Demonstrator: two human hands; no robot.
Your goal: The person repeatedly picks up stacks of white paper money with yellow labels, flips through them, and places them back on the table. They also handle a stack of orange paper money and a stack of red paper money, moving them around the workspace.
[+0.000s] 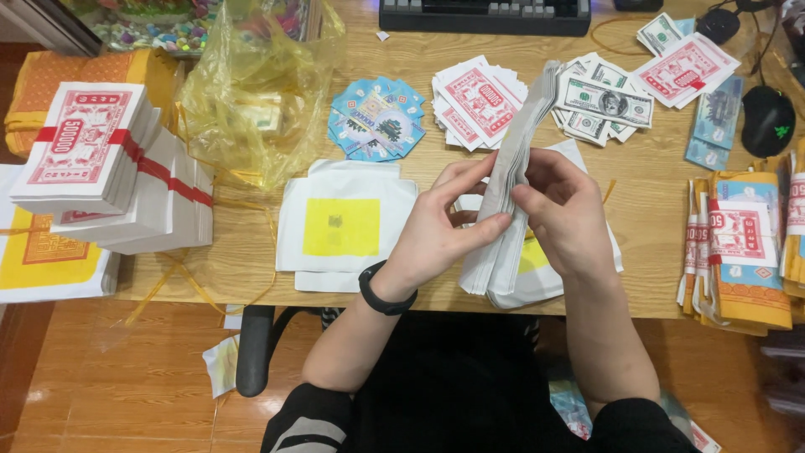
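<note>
I hold a thick stack of white paper notes [513, 180] on edge above the wooden desk [419, 138]. My left hand [440, 226], with a black band on its wrist, grips the stack's near side, thumb against it. My right hand [566, 210] pinches the stack from the right, fingertips on its top sheets. Under my hands lies a white paper sheet with a yellow patch [537, 268]. A second white sheet with a yellow square [342, 225] lies to the left.
On the desk lie a blue octagonal paper fan [377, 117], red-printed notes [478, 101], grey banknote-style papers [604, 105], a yellow plastic bag [251, 92], banded paper bundles at left [109, 168] and right [742, 252], a keyboard [486, 15] and a mouse [767, 120].
</note>
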